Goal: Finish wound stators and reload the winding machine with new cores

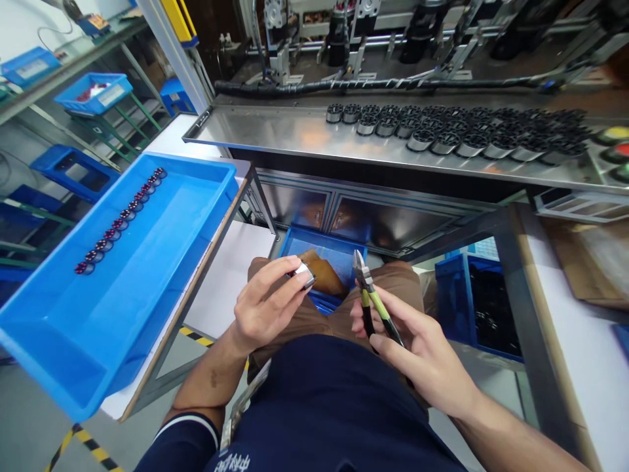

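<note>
I hold a small silver-and-black part [304, 272] between the thumb and fingertips of my left hand [265, 305], the grip drawn in to a pinch, above my lap and just left of the middle of the scene. My right hand [415, 344] is curled around the handles of yellow-green and black cutters [374, 303], their metal nose aimed to the far side; whether the blades meet, I cannot tell. Part and cutters hang near each other but apart.

Beyond and below my hands, a brown sheet [322, 274] lies in a blue bin [319, 241] between my knees. To the left, a large blue tray [167, 226] rests on a table [236, 172], a slanting row of small red-topped pieces [114, 233] along its left side.

On the far side, a steel ledge [270, 131] carries rows of black-and-silver rings [457, 131], packed densely toward the right, in front of a machine [354, 36]. Yellow and red buttons [616, 154] stand at the ledge's right end. Low on the right, a blue crate [451, 298] holds dark pieces [486, 314], too shadowed for me to make out, beside a white-topped bench [574, 314].
</note>
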The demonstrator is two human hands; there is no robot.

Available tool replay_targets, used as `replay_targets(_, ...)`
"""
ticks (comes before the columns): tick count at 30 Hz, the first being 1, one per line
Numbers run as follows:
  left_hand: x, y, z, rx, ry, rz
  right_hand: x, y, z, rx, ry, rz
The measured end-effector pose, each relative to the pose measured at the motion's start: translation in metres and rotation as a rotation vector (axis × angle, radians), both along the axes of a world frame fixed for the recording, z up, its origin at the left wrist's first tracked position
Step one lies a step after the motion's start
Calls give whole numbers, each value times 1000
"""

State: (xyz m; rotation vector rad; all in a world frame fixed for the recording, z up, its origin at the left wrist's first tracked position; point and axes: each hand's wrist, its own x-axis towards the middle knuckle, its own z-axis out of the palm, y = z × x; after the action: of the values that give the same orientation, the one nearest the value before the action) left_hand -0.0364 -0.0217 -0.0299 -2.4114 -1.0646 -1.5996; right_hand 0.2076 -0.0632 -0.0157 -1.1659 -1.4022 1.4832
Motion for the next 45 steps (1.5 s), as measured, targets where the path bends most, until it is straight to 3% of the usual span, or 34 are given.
replay_targets(2,0,3,-2,-124,-179,-60,2,-1,-3,-9,7,-10)
replay_targets(6,-5,12,-7,-517,-581,-337,5,-2,-13,-21,37,-3)
replay_targets(10,-13,14,-11,-718,-746,-473,4,-7,-18,-58,57,-42)
replay_targets(17,-12,9,-9,-888,-916,-409,16,-12,-26,-194,76,-46)
replay_targets(21,-9,9,-2,-857,-977,-375,23,-4,-34,-211,83,7)
replay_targets(25,-32,-1,8,-837,-1061,-342,12,20,-23,-129,-14,108)
replay_targets(27,-64,-13,15,-833,-1094,-221,4,49,-9,38,-152,220)
replay_targets(29,-110,-27,22,-797,-1100,5,-8,94,10,306,-321,265)
replay_targets(31,-163,-37,30,-770,-1058,334,-26,153,30,610,-492,195)
replay_targets(33,-217,-39,34,-815,-933,764,-53,216,49,821,-685,95)
replay_targets(35,-266,-32,32,-806,-892,1016,-88,274,65,856,-906,29)
replay_targets(37,-307,-22,26,-789,-875,1198,-123,316,77,763,-1119,52)
replay_targets(41,-355,-10,12,-724,-823,1416,-176,357,82,537,-1322,147)
replay_targets(43,-361,-9,13,-639,-751,1408,-189,365,77,536,-1340,148)
replay_targets(45,-354,-2,21,-520,-633,1289,-193,364,69,599,-1300,126)
